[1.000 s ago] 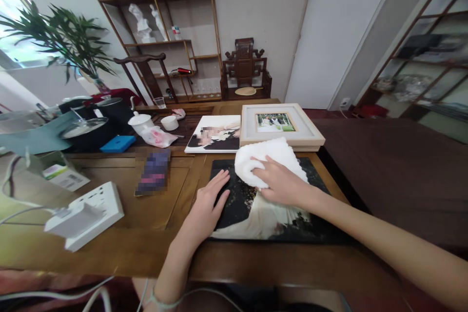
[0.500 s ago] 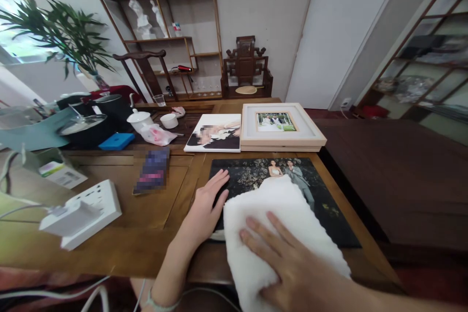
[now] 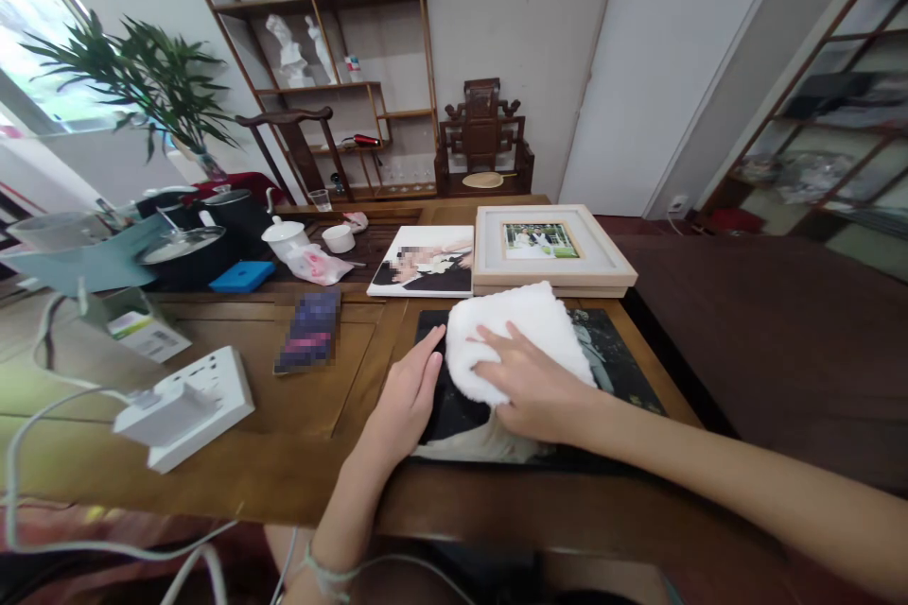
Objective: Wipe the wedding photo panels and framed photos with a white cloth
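Observation:
A dark photo panel (image 3: 620,364) lies flat near the table's front edge, with a pale area along its lower side. On its left edge rests my left hand (image 3: 408,402), fingers stretched out and lying flat, holding nothing. My right hand (image 3: 532,383) presses a white fluffy cloth (image 3: 521,312) onto the panel, its fingers bent into the fabric. The cloth covers the upper middle of the panel and hides most of the printed figures. Its far corner reaches up to the framed picture's front side.
Behind the panel are a white-edged photo print (image 3: 426,260) and a light wooden picture frame (image 3: 602,250). To the left lie a blurred-out phone-like item (image 3: 308,331), a white power strip (image 3: 202,406) with cables, a blue box (image 3: 242,275) and a white teapot (image 3: 285,234).
My right hand has pushed the cloth away from me and slightly left, uncovering the panel's lower part. The left hand stays on the panel's left edge. The camera view has shifted slightly.

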Tool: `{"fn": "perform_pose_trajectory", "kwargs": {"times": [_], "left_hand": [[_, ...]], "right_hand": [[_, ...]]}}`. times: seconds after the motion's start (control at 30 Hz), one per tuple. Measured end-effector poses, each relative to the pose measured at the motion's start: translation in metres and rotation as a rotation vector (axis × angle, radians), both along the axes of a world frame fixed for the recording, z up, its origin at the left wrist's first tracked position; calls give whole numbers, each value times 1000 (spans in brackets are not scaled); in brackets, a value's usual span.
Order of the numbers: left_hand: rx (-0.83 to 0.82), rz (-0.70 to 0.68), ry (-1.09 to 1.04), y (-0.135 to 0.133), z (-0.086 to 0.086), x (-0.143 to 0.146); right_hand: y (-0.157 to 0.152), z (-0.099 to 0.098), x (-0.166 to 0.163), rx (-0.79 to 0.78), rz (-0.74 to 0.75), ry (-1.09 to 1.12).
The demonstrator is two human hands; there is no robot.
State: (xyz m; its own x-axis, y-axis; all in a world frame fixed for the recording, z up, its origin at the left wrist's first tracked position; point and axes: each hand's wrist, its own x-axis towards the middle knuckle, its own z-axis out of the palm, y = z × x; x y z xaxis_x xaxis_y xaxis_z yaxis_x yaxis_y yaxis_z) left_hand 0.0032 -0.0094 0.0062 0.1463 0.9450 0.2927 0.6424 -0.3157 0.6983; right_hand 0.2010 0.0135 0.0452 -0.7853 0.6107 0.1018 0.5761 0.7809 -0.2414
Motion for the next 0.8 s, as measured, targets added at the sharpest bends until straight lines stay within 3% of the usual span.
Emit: {"fn": "perform_pose_trajectory", "kwargs": {"times": [0.2, 0.4, 0.47, 0.6, 0.67, 0.8], "left_hand": [[3, 54, -24, 0, 1, 0], [36, 23, 34, 2, -2, -1], [53, -2, 65, 2, -2, 0], [64, -70, 116, 2, -1, 1], [71, -84, 121, 2, -1, 1], [95, -90, 113, 3, -2, 1]], "right_hand": [[-29, -2, -3, -15, 350, -2], [-49, 10, 23, -133, 468, 25], [-55, 16, 36, -202, 366, 34], [-46, 16, 55, -226, -122, 13], [-29, 12, 54, -223, -283, 119], [15, 7, 26, -285, -303, 345]]}}
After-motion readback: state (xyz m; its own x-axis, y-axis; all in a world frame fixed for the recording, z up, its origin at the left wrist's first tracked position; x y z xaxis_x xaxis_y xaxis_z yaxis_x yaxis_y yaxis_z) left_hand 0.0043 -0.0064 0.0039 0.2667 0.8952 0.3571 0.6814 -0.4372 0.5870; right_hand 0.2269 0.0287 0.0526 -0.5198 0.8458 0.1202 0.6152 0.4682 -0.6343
